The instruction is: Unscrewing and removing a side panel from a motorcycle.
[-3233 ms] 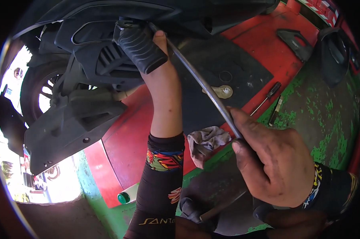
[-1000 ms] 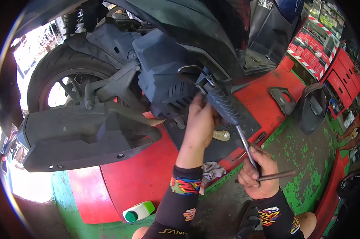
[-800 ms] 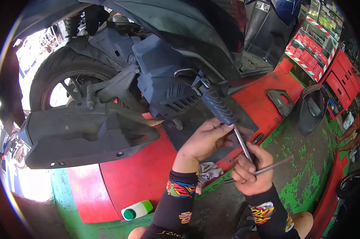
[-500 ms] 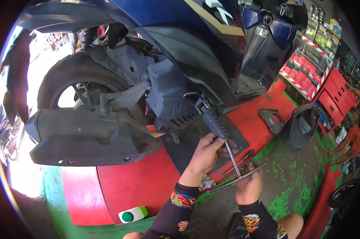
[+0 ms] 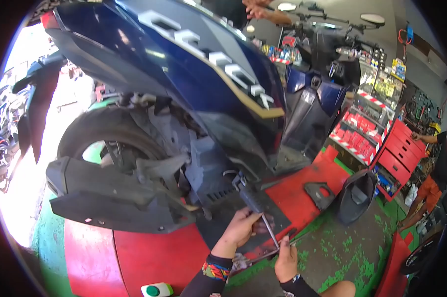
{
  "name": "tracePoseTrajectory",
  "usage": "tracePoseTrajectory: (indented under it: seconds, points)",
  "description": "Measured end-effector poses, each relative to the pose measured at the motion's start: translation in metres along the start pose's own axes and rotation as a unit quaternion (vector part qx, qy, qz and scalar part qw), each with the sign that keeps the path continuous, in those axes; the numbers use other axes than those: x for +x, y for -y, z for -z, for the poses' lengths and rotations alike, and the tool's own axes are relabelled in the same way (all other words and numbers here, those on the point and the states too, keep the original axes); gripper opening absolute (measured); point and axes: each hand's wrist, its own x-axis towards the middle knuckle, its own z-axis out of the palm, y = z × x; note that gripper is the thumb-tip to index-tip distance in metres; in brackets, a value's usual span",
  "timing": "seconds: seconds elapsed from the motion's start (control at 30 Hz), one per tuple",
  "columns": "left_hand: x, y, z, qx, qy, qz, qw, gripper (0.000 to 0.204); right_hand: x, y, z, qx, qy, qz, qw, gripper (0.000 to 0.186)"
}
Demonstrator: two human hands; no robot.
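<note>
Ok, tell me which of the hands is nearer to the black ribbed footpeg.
Left. The left hand is by the lower end of the footpeg; the right hand is farther off, lower and to the right, at the crossbar end of the T-handle wrench.

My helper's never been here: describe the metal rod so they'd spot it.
Find the blue scooter above the red platform, then the black footrest low on its side. The metal rod slants down from there, between left hand and right hand: slim, shiny silver, unlike the thick footrest.
</note>
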Motion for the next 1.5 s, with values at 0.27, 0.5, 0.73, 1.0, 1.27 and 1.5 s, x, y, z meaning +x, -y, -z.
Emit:
tracePoseTrajectory:
  seconds: [0.27,0.5,0.73,1.0,1.27,1.5]
  points:
    - [-0.001,0.03,0.008,-0.054,0.169,0.013,0.984,0.025,0.002,-0.007,-0.007,0.614,0.302,-0.097,0.723,0.035]
    - [0.002,0.037,0.009,-0.019,0.104,0.005,0.994,0.025,-0.023,-0.001,0.003,-0.252,-0.193,0.331,0.889,0.042]
    - [-0.009,0.031,0.002,-0.024,0.102,-0.006,0.994,0.024,-0.016,0.019,-0.007,0.321,0.046,-0.102,0.94,0.047]
    - [-0.004,0.025,-0.001,0.005,0.093,0.007,0.996,0.023,-0.021,-0.006,0.002,-0.26,-0.22,0.334,0.879,0.041]
    - [-0.008,0.023,-0.004,-0.002,0.073,-0.005,0.997,0.026,0.0,-0.004,0.006,0.057,0.104,0.105,0.987,0.036]
    - [-0.006,0.026,-0.009,0.01,0.055,-0.022,0.998,0.03,-0.014,-0.023,0.005,-0.234,-0.237,0.406,0.851,0.038]
